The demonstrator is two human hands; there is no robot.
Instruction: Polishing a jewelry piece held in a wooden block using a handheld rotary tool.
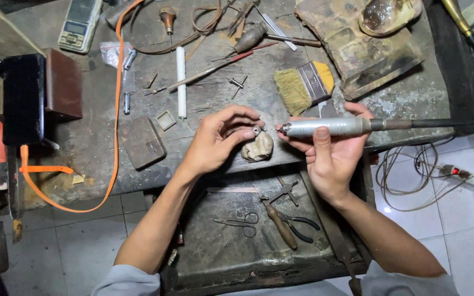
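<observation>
left hand [215, 140]: fingers pinching small ring [257, 130] over wooden peg [259, 147]
right hand [327, 156]: fingers clamped on rotary handpiece [330, 127]
handpiece axis: level, tip pointing left, just beside ring

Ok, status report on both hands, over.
Left hand pinches a small metal piece over a pale lump. Right hand grips a rotary tool, tip at the piece. Nothing between them.
</observation>
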